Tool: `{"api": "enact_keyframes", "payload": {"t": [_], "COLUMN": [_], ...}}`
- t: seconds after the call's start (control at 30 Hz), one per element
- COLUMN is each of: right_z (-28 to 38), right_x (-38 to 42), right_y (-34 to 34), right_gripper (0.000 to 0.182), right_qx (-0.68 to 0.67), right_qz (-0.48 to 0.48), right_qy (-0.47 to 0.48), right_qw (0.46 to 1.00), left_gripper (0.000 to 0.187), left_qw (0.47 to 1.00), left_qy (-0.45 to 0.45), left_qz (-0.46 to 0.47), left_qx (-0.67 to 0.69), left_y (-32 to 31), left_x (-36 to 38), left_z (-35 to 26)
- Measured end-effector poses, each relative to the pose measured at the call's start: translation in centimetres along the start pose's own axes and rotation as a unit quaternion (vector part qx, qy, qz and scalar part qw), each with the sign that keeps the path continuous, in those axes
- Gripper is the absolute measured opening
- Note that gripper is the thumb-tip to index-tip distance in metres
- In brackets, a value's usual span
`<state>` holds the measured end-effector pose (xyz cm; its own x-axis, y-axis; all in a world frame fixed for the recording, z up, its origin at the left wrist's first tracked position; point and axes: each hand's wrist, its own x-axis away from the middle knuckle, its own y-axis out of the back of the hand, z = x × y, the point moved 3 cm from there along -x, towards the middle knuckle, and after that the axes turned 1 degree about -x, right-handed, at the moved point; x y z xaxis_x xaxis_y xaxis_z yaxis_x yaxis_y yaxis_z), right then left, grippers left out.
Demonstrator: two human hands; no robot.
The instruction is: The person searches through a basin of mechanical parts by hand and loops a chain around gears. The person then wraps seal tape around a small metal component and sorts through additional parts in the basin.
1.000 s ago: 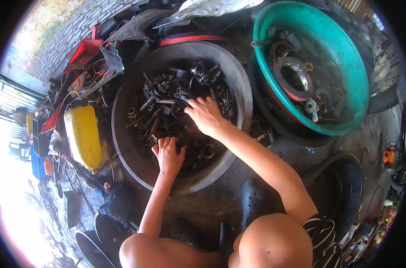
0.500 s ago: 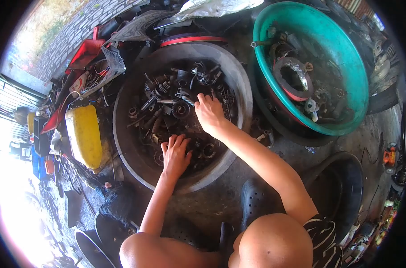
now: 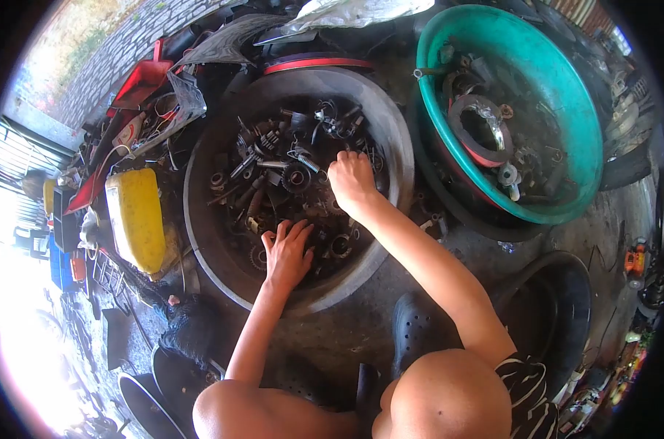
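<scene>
Parts heap: gears, springs, bolts and bearings (image 3: 288, 179) are lying loose in the hollow of a grey basin (image 3: 390, 139), the sloped wall keeping the small pieces gathered in the middle, within reach of both arms.
Left hand: the left hand (image 3: 287, 254) is resting palm-down on the near part of the heap, fingers spread wide and flat, apparently pressing or sweeping pieces rather than pinching one; nothing is showing in its grasp.
Right hand: the right hand (image 3: 352, 181) is reaching over the far right of the heap, fingers curled downward into the parts; whether it is closing on a piece I cannot tell, since the fingertips are hidden among the metal.
Posture: the person is crouching just beside the basin, knees at the lower edge, one dark clog (image 3: 414, 328) planted near the rim for balance.
Surroundings: a green bowl (image 3: 573, 95) with rings and fittings is standing to the right, touching or nearly touching the basin; a yellow can (image 3: 136, 219) is lying to the left; a black tyre (image 3: 566, 307) is sitting at lower right.
</scene>
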<state>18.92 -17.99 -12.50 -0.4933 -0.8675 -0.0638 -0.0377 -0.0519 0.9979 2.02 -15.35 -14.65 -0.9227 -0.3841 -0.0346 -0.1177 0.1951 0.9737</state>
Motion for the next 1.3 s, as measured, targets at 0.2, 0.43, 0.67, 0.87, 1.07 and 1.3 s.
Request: {"api": "enact_keyframes", "payload": {"t": [0.2,0.43,0.67,0.87,1.07,1.3], "right_z": [0.0,-0.6,-2.4,-2.9,-2.7,-1.5], "right_x": [0.1,0.0,-1.5,-1.1,-0.5,0.0], "right_y": [0.3,1.1,2.8,2.7,1.9,0.1], "right_gripper": [0.011,0.021,0.055,0.022,0.014,0.023], "right_qx": [-0.047,-0.235,-0.444,-0.451,-0.38,-0.116], "right_qz": [0.001,0.071,-0.253,-0.185,-0.098,0.175], "right_qy": [0.059,0.078,-0.104,-0.104,-0.104,-0.048], "right_qw": [0.997,0.966,0.854,0.867,0.914,0.977], "left_gripper": [0.049,0.05,0.046,0.042,0.036,0.038], "left_qw": [1.0,0.997,0.986,0.99,0.99,0.99], "left_qy": [0.014,0.034,0.134,0.111,0.122,0.097], "left_qz": [0.013,-0.057,-0.093,-0.082,-0.068,-0.08], "left_qx": [0.02,0.023,0.031,-0.008,-0.009,-0.059], "left_y": [0.1,1.2,0.8,0.3,0.6,0.0], "left_x": [0.0,-0.4,0.1,0.1,0.1,-0.1], "left_z": [0.1,0.4,2.1,1.8,1.9,1.6]}}
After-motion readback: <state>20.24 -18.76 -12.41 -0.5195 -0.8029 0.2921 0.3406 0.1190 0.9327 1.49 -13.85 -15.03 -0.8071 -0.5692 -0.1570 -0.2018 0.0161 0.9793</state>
